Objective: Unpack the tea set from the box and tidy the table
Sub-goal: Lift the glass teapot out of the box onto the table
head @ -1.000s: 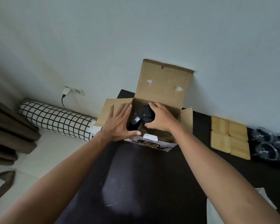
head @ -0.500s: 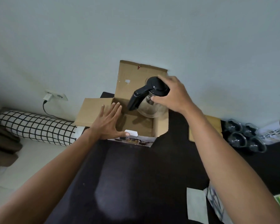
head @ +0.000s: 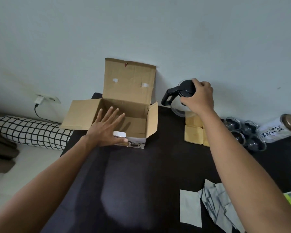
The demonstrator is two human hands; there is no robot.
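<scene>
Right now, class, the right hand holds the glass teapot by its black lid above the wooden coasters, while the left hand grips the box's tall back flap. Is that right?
Not quite. The head view shows the left hand open, resting on the cardboard box's front edge, not gripping the back flap. The rest stands: the right hand holds the glass teapot by its lid above the wooden coasters.

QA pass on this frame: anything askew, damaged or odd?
Nothing spilled or broken. The glass teapot hangs tilted in the right hand, gripped by its black lid above the wooden coasters. Crumpled grey wrappers litter the near right of the table.
</scene>
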